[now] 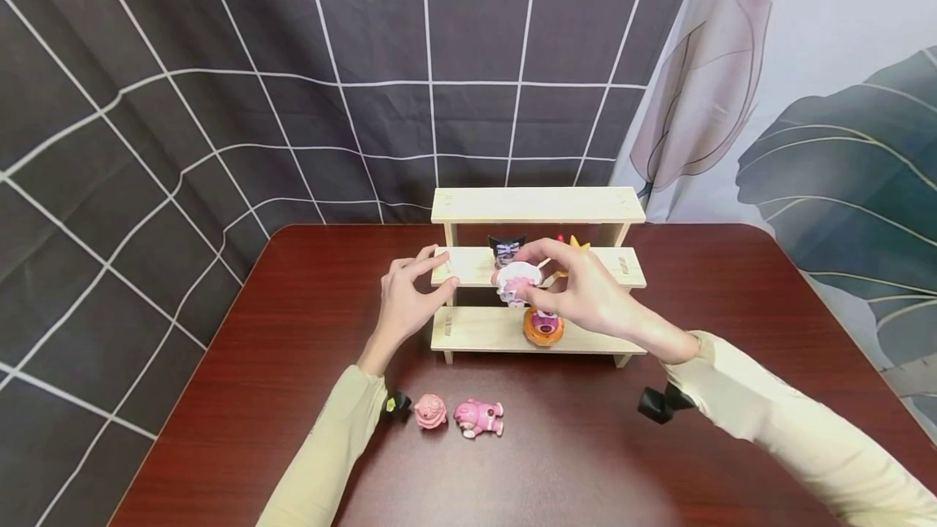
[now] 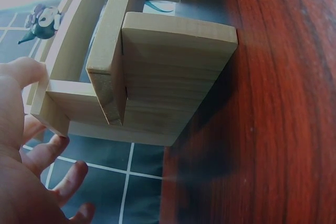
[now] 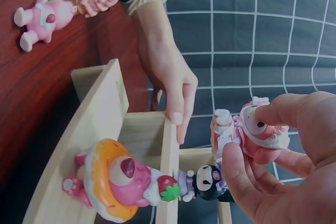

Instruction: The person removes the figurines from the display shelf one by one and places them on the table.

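My right hand pinches a pink-and-white figurine between thumb and fingers, holding it in front of the middle tier of a wooden three-tier shelf. My left hand grips the left end of that middle tier, thumb on one edge and fingers on the other. A black-hooded figurine stands on the middle tier, just behind the held one. On the lower tier sits a pink bear figurine in an orange ring. A yellow-pointed thing shows partly behind my right hand.
On the dark red table, a pink bear figurine lies in front of the shelf, beside a pink swirl-topped figurine. Black wrist devices hang below my sleeves. A dark grid curtain is behind the table.
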`<action>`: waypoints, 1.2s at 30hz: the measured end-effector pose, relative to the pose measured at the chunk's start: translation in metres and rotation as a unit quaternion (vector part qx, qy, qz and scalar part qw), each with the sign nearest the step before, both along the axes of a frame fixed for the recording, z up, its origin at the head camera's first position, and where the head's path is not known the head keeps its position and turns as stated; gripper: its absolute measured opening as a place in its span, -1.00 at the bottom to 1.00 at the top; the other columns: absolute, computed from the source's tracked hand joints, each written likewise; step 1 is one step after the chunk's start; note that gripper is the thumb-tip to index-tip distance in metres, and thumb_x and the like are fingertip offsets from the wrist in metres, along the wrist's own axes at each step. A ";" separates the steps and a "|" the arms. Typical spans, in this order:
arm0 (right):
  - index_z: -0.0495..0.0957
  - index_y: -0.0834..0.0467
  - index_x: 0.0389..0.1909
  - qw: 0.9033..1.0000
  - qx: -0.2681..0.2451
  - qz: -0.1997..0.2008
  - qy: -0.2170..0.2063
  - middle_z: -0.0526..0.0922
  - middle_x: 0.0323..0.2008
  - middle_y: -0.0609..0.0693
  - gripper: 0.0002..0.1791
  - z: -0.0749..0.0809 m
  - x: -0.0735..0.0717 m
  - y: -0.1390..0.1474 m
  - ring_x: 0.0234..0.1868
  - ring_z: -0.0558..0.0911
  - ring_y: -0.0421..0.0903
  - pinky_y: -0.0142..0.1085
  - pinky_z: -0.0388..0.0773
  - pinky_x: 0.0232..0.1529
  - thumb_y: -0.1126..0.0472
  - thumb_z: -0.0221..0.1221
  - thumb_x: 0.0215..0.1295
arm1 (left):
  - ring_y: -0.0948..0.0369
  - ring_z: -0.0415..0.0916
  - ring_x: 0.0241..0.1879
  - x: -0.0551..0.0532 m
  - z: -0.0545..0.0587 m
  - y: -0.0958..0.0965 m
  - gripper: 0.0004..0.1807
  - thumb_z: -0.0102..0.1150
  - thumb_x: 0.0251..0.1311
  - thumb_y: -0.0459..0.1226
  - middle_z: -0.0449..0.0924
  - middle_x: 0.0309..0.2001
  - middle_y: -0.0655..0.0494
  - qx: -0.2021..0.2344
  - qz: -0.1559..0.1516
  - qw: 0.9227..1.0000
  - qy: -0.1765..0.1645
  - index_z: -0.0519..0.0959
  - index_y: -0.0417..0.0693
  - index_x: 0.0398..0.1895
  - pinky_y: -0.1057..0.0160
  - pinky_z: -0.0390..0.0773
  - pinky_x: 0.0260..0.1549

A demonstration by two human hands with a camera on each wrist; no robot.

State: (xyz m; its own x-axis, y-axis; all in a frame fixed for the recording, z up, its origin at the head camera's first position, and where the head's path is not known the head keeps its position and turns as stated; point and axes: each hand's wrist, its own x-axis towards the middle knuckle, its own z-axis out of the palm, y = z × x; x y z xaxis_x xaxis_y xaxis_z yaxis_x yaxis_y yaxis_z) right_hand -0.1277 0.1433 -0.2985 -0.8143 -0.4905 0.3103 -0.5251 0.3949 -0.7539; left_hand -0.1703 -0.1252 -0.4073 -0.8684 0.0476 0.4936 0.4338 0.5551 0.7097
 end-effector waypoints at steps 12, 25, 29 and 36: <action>0.57 0.29 0.00 1.000 -0.013 0.009 -0.009 0.64 -0.14 0.05 -0.59 -0.010 0.011 0.000 -0.32 0.62 -0.08 -0.26 0.64 -0.32 0.43 0.41 0.12 | -0.01 0.44 -0.03 0.001 0.002 0.001 -0.55 0.47 0.04 -0.11 0.59 0.19 0.03 -0.001 -0.002 1.000 0.003 0.74 0.05 0.05 -0.12 0.27 -0.01; 0.61 0.22 -0.03 1.000 0.001 0.008 0.013 0.63 -0.21 -0.06 -0.60 -0.024 0.025 -0.003 -0.32 0.58 -0.09 -0.30 0.60 -0.35 0.39 0.44 0.08 | 0.01 0.43 -0.04 0.002 0.003 0.001 -0.56 0.46 0.05 -0.11 0.59 0.20 0.07 -0.002 0.000 1.000 -0.004 0.73 0.06 0.06 -0.11 0.26 0.00; 0.61 0.18 -0.03 1.000 0.006 0.004 0.010 0.61 -0.23 -0.11 -0.60 -0.028 0.031 -0.003 -0.30 0.58 -0.12 -0.31 0.60 -0.34 0.37 0.45 0.08 | 0.00 0.43 -0.03 0.001 0.002 0.001 -0.55 0.46 0.05 -0.11 0.59 0.20 0.07 -0.001 -0.002 1.000 -0.001 0.73 0.06 0.06 -0.12 0.25 0.01; 0.60 0.15 -0.04 1.000 -0.011 0.004 -0.008 0.60 -0.25 -0.12 -0.61 -0.036 0.039 -0.003 -0.32 0.60 -0.11 -0.31 0.61 -0.37 0.38 0.44 0.10 | 0.00 0.44 -0.04 0.002 0.001 0.000 -0.55 0.46 0.06 -0.11 0.60 0.19 0.07 -0.002 -0.003 1.000 0.004 0.73 0.05 0.06 -0.11 0.26 0.00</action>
